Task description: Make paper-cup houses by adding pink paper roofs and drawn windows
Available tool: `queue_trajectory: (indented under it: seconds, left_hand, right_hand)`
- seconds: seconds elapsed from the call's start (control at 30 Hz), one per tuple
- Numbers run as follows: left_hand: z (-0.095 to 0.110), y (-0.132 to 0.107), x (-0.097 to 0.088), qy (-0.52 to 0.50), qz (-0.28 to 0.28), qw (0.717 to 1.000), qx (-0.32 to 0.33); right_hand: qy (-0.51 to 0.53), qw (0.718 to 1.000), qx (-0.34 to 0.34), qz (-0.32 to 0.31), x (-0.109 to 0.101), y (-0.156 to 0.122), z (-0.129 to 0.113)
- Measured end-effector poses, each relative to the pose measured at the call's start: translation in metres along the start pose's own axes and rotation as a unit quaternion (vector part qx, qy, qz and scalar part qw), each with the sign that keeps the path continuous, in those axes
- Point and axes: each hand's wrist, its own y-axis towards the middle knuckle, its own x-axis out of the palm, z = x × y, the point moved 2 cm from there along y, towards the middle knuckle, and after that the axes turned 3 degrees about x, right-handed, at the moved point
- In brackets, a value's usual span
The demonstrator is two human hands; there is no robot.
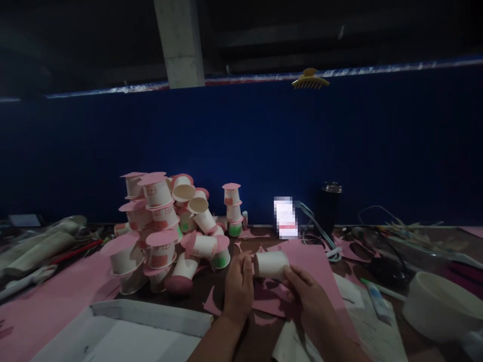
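Observation:
A white paper cup point(270, 264) lies on its side in the air between my two hands. My left hand point(239, 289) is at its left end, fingers together and pressed against it; a bit of pink shows there, partly hidden. My right hand point(311, 294) pinches the cup's right end between thumb and fingers. Left of my hands stands a pile of paper cups with pink round tops point(160, 241), some stacked and some tipped over. Beside that pile rises a short stack of similar cups point(233, 211). Beneath the held cup lie pink paper sheets point(305, 256).
A white box lid point(151, 314) is at the front left. Farther back are a lit phone point(286, 218), a cable and a dark bottle point(329, 208). A roll of white tape point(441, 306) and a glue tube point(378, 301) lie at right. A blue partition point(241, 136) stands behind.

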Motion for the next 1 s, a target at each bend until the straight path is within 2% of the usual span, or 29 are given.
queue_trajectory:
  seconds: [0.17,0.23,0.33,0.4,0.47,0.57,0.6,0.7,0.77,0.87,1.0]
  left_hand:
    - [0.008,-0.002,-0.001,-0.014,-0.012,1.0,0.014]
    - [0.007,-0.003,-0.003,-0.018,-0.01,1.0,0.003]
    - [0.006,-0.002,-0.004,-0.045,-0.036,0.998,-0.034]
    - [0.007,-0.001,-0.006,-0.057,-0.04,0.996,-0.048]
    - [0.009,0.003,-0.011,-0.051,0.011,0.998,-0.039]
    - [0.011,0.007,-0.022,0.002,0.141,0.99,-0.002]
    - [0.011,0.007,-0.024,0.025,0.169,0.985,0.012]
    - [0.013,0.007,-0.026,0.077,0.187,0.978,0.054]
    - [0.015,0.006,-0.024,0.09,0.177,0.977,0.076]
    - [0.017,0.004,-0.022,0.09,0.169,0.978,0.082]
    - [0.015,0.004,-0.02,0.097,0.159,0.979,0.083]
  right_hand:
    - [0.055,0.993,0.104,-0.02,0.005,-0.007,-0.002]
    - [0.064,0.99,0.125,-0.033,0.008,-0.011,-0.004]
    - [0.02,0.991,0.11,-0.079,0.011,-0.015,-0.008]
    - [-0.044,0.993,0.078,-0.077,0.009,-0.013,-0.01]
    - [-0.098,0.994,0.046,-0.032,0.001,-0.008,-0.014]
    - [-0.139,0.988,-0.006,0.067,-0.018,0.005,-0.023]
    - [-0.153,0.983,-0.032,0.097,-0.024,0.009,-0.026]
    - [-0.216,0.96,-0.102,0.15,-0.038,0.02,-0.035]
    - [-0.277,0.939,-0.139,0.147,-0.041,0.024,-0.036]
    - [-0.38,0.904,-0.179,0.08,-0.036,0.022,-0.032]
    - [-0.502,0.841,-0.202,-0.015,-0.024,0.008,-0.019]
